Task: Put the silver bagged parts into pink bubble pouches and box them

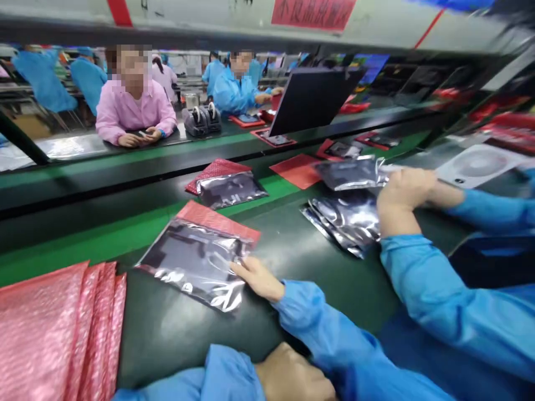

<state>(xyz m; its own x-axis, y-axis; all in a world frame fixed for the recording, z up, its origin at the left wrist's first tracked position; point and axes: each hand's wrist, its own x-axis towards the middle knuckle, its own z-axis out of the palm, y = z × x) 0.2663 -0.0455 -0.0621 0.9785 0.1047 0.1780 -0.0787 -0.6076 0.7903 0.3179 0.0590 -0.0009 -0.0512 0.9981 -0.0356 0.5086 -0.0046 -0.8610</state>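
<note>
My right hand (261, 278) pinches the right edge of a shiny anti-static bag (196, 259) with a dark flat item inside. Under the far side of this bag lies a red sheet or pouch (213, 216). My left hand (295, 374) is at the bottom edge of the view, curled like a fist and a little blurred. Its fingertips are hidden, so what it may hold does not show. To the left stands a stack of red bubble-wrap pouches (42, 328).
At right, a co-worker's hands (403, 197) are near a bag (351, 172) above several stacked anti-static bags (345, 220). On the green belt (125, 231) sits another bag (232, 189). A dark monitor (313, 100) stands behind, and a shelf beam (209, 22) crosses overhead.
</note>
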